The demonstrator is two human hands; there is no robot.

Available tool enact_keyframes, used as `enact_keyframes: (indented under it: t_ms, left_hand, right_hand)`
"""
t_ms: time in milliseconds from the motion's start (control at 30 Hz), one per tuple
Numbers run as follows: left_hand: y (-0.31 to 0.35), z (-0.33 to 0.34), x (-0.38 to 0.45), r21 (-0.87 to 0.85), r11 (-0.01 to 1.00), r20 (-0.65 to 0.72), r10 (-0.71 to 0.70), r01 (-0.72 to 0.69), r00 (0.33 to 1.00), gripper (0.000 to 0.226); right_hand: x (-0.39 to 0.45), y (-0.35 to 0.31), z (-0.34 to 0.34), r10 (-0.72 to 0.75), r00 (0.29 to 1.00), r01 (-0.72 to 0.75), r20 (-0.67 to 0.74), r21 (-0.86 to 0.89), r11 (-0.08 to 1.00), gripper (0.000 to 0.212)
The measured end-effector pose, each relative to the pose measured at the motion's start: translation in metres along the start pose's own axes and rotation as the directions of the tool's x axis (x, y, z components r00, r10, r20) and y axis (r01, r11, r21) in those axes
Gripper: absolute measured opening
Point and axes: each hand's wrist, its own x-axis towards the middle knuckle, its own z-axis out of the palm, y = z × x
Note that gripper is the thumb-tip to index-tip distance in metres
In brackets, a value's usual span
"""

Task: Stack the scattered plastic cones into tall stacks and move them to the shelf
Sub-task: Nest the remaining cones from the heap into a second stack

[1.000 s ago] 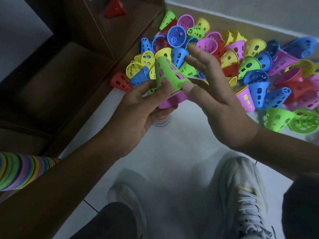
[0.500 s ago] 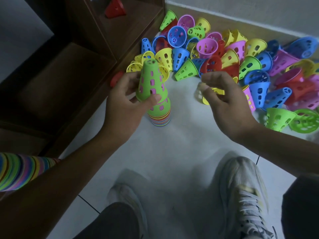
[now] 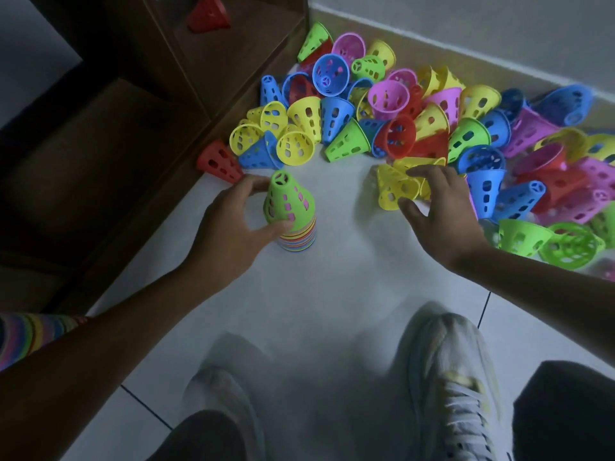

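Observation:
A stack of cones (image 3: 296,239) stands upright on the white floor, topped by a green cone (image 3: 287,199) with pink showing through its holes. My left hand (image 3: 229,227) wraps the green top cone, thumb in front and fingers behind. My right hand (image 3: 436,214) reaches over a yellow cone (image 3: 394,189) lying on its side at the pile's near edge, fingers spread and touching it. A big pile of loose cones (image 3: 432,128) in several colours fills the corner behind. A dark wooden shelf (image 3: 213,78) stands at the left.
A red cone (image 3: 208,13) sits on an upper shelf board. Another red cone (image 3: 218,161) lies against the shelf's base. A long striped stack (image 3: 30,334) shows at the left edge. My shoes (image 3: 449,377) are on the floor below. A wall closes the back.
My left hand brought the green cone down onto the floor stack. My right hand let go of it and moved right to the yellow cone at the pile's edge.

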Motion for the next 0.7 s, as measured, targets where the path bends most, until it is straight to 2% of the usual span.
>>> enact_keyframes:
  t_ms: [167, 333, 467, 567, 700]
  left_hand:
    - [-0.025, -0.011, -0.006, 0.012, 0.999, 0.014, -0.042, 0.042, 0.999, 0.051]
    - [-0.054, -0.020, 0.010, -0.003, 0.991, -0.115, -0.132, 0.133, 0.984, 0.030]
    - [-0.069, -0.028, 0.033, 0.154, 0.984, -0.192, -0.060, 0.090, 0.980, 0.036]
    - [-0.076, -0.031, 0.051, 0.307, 0.950, -0.190, 0.000, 0.060, 0.982, 0.042]
    - [-0.079, -0.027, 0.073, 0.431, 0.902, -0.177, 0.043, 0.038, 0.983, 0.052]
  right_hand:
    - [0.014, 0.003, -0.005, -0.016, 0.999, 0.013, -0.043, -0.056, 0.998, 0.036]
    - [0.031, 0.004, -0.006, 0.038, 0.999, -0.032, 0.033, -0.151, 0.988, 0.053]
    - [0.042, 0.003, -0.002, 0.098, 0.986, -0.072, 0.132, -0.191, 0.979, 0.068]
    - [0.049, 0.004, 0.005, 0.162, 0.973, -0.122, 0.166, -0.230, 0.966, 0.077]
    - [0.059, 0.007, 0.011, 0.241, 0.949, -0.171, 0.204, -0.311, 0.935, 0.089]
